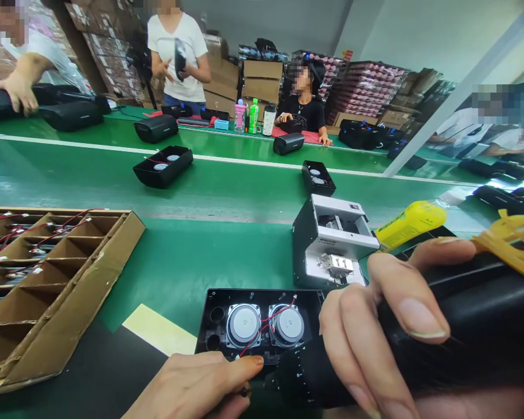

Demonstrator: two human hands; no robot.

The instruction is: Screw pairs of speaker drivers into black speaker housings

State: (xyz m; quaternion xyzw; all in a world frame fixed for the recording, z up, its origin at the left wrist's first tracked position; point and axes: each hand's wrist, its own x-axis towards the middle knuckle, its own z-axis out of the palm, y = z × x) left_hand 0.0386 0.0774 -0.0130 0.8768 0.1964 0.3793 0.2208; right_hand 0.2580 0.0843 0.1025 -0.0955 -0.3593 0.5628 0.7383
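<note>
A black speaker housing (220, 297) lies in front of me with its inside up. Two round speaker drivers (244, 322) sit in it, with red wires (266, 327) across them. My right hand (375, 326) is wrapped around a large black electric screwdriver (471, 314), whose front end points left at the housing's near edge. The tip is hard to make out. My left hand (201, 384) is at that near edge, its index finger lying along it. The other fingers are curled under, and a small dark thing shows by them, too small to name.
A cardboard box with dividers (113, 250) holds wired parts at left. A silver-grey machine (338, 238) stands behind the housing, beside a yellow bottle (413, 224). Other housings (163, 167) lie on the green conveyor (236, 192). Several people are at work across it. Yellow paper (159, 330) lies nearby.
</note>
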